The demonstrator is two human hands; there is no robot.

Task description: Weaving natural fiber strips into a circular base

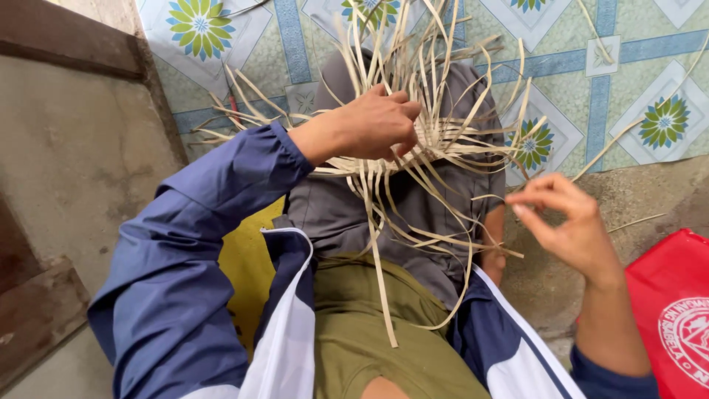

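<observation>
The woven straw piece (436,140), a half-made mat of pale flat strips fanning out in every direction, rests on the person's raised knee above the patterned tile floor (591,96). A red bag (676,310) lies low at the right. The left hand (377,124) presses down on the woven centre, fingers closed over the strips. The right hand (565,218) hovers just beside it, thumb and fingertips pinched on one thin strand (517,159).

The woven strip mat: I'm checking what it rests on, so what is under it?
Under the woven strip mat lies the person's grey-trousered knee. The left hand covers the mat's centre, hiding the weave there.
</observation>
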